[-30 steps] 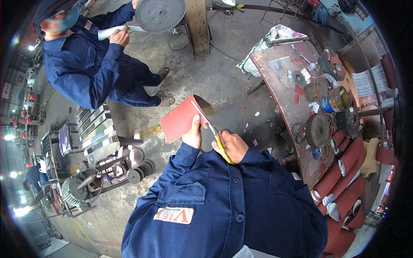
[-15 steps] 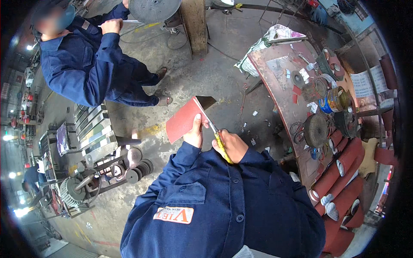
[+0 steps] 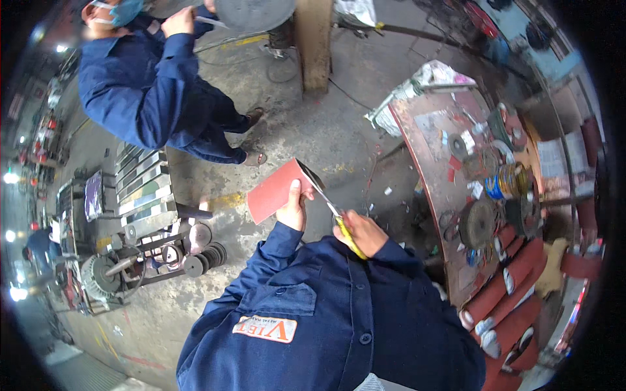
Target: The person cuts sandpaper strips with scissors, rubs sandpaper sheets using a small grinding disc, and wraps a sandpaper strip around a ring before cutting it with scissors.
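In front of my chest, my left hand (image 3: 293, 207) grips a reddish-brown sheet of sandpaper (image 3: 272, 197), thumb on top and fingers beneath. The sheet's dark underside shows where its far right edge curls over. My right hand (image 3: 365, 233) is closed round the yellow handles of a pair of scissors (image 3: 331, 204). Their blades point up and left and meet the sheet's right edge, close to the left fingertips. How far the blades are spread is hard to make out.
On the right, a worktable (image 3: 424, 173) bears tins, dark abrasive wheels (image 3: 478, 223) and scraps. Sandpaper rolls (image 3: 489, 293) are piled nearby. A co-worker (image 3: 140, 91) stands at the upper left beside a large grey disc (image 3: 254, 13). A motorised machine (image 3: 101, 275) and slatted rack (image 3: 145, 189) are at left.
The scissors and right hand have shifted slightly right and down. The dark flap at the sheet's far right edge now looks narrower and more curled. The whole view has tilted a little.
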Demonstrator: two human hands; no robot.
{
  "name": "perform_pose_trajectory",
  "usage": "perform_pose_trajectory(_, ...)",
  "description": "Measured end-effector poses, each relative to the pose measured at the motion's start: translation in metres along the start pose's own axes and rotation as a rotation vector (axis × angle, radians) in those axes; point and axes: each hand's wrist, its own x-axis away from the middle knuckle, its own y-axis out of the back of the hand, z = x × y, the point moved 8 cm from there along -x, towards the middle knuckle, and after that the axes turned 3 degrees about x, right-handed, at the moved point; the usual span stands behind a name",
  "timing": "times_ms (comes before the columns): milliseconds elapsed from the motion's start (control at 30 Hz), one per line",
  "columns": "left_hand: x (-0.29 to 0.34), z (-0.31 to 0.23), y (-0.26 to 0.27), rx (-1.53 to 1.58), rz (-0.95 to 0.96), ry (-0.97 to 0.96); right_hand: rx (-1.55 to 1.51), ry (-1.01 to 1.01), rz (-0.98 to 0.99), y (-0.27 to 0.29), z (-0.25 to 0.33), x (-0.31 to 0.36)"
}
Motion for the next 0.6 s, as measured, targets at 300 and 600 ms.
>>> perform_pose_trajectory(300, -0.013, -0.018, 0.109, 0.538, -0.314, 0.197, 0.489, -0.632, -0.553, 0.176, -0.169, 0.043)
perform_pose_trajectory(600, -0.024, -0.157, 0.325, 0.642, -0.631, -0.331, 0.714, -0.583, -0.716, 0.217, -0.261, 0.032)
